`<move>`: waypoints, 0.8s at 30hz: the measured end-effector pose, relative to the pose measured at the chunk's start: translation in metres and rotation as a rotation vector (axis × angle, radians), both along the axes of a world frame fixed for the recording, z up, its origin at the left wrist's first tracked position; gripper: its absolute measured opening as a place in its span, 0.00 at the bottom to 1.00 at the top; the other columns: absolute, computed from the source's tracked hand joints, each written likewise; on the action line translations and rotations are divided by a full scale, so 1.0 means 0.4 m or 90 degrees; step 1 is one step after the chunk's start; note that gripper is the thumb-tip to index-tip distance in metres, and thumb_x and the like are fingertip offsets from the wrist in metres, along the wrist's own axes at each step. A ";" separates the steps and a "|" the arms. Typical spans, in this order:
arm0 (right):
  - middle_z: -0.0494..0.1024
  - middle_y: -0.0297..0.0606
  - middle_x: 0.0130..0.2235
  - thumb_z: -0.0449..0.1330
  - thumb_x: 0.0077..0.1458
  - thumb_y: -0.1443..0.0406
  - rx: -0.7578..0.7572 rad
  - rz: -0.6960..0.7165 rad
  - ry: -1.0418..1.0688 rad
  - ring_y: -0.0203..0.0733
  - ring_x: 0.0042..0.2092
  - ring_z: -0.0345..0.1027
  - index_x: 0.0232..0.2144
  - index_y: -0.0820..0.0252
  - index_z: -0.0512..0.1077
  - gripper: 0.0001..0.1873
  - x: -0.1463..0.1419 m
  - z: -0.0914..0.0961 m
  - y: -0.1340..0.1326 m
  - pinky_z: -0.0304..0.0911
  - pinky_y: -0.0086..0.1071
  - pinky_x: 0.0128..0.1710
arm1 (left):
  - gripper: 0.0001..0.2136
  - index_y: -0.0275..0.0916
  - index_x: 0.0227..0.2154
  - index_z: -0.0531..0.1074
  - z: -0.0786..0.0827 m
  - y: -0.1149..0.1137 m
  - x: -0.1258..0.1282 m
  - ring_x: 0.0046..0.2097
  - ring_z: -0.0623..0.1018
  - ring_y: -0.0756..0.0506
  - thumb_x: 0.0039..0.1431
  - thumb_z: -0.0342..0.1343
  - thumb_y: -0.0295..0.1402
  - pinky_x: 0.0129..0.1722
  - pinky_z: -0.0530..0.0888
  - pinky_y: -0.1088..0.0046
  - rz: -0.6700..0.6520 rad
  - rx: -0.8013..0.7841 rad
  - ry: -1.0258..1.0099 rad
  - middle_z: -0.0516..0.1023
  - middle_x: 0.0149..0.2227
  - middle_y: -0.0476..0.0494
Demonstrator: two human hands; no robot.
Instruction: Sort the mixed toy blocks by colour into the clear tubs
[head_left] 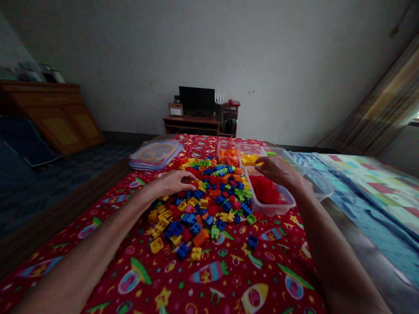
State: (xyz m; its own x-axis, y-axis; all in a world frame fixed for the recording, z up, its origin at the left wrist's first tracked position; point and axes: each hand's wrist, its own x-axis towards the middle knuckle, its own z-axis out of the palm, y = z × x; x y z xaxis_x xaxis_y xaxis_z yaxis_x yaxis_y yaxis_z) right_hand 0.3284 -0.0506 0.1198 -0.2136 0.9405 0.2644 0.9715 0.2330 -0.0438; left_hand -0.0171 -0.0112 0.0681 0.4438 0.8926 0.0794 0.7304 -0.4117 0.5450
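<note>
A heap of small plastic building blocks (206, 200) in blue, yellow, red, orange and green lies on a red patterned cloth (229, 279). My left hand (175, 182) rests on the heap's left side, fingers curled down onto the blocks; what they hold is hidden. My right hand (278, 169) hovers over a clear tub of red blocks (268, 194), fingers bent downward. Behind it stand clear tubs of orange blocks (228, 155) and yellow blocks (250, 158).
Stacked clear lids (155, 155) lie at the cloth's far left. Another clear tub (319, 183) sits to the right of the red one. A patterned blue mat (360, 196) is at right. A low desk with a monitor (196, 101) stands by the wall.
</note>
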 end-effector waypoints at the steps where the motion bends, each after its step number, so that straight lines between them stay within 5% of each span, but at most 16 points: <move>1: 0.80 0.43 0.37 0.54 0.59 0.62 -0.002 0.018 0.006 0.39 0.36 0.70 0.46 0.61 0.75 0.16 -0.012 -0.003 -0.001 0.57 0.29 0.32 | 0.20 0.40 0.34 0.78 0.001 -0.002 0.002 0.37 0.79 0.42 0.42 0.60 0.48 0.38 0.74 0.70 0.007 -0.006 -0.003 0.82 0.34 0.46; 12: 0.76 0.40 0.28 0.51 0.59 0.69 0.003 0.126 -0.024 0.31 0.25 0.57 0.34 0.64 0.76 0.13 -0.130 -0.011 -0.039 0.45 0.30 0.26 | 0.28 0.37 0.39 0.78 0.003 -0.006 0.031 0.40 0.79 0.41 0.47 0.54 0.56 0.40 0.73 0.69 0.032 -0.006 -0.161 0.82 0.38 0.43; 19: 0.79 0.42 0.40 0.52 0.61 0.63 0.012 0.288 0.017 0.37 0.34 0.68 0.52 0.58 0.67 0.17 -0.251 -0.056 -0.078 0.49 0.29 0.29 | 0.27 0.37 0.34 0.78 0.014 -0.051 0.085 0.33 0.75 0.45 0.53 0.49 0.58 0.32 0.70 0.74 -0.022 0.018 -0.131 0.79 0.31 0.48; 24: 0.79 0.43 0.32 0.46 0.62 0.67 -0.007 0.230 -0.073 0.40 0.30 0.69 0.48 0.62 0.67 0.15 -0.290 -0.099 -0.082 0.47 0.31 0.27 | 0.27 0.35 0.27 0.76 -0.001 -0.059 0.108 0.28 0.72 0.47 0.53 0.49 0.58 0.27 0.66 0.75 -0.107 -0.004 -0.117 0.74 0.24 0.49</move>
